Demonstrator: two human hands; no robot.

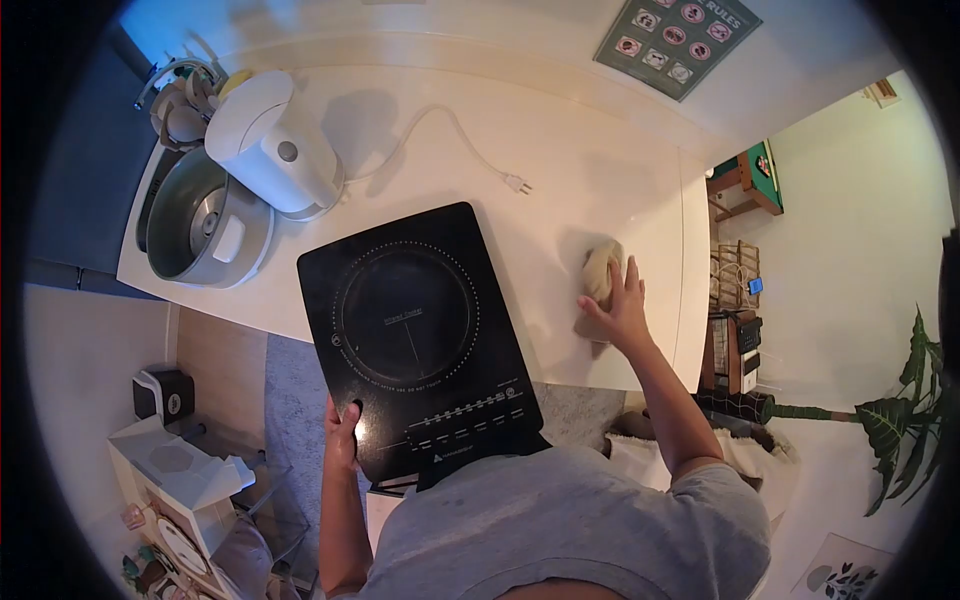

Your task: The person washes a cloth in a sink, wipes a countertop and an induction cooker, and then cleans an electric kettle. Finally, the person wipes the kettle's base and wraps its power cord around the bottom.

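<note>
While the left hand [343, 436] grips a black cooktop [405, 312], I see the right hand [622, 312] (fingers spread) on a beige cloth [601, 268]; both touch.

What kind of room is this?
It looks like a kitchen, or a kitchen corner of a home. There's a white electric kettle, a flat black cooktop held up by the left hand, and a bunch of cooking utensils.
</note>
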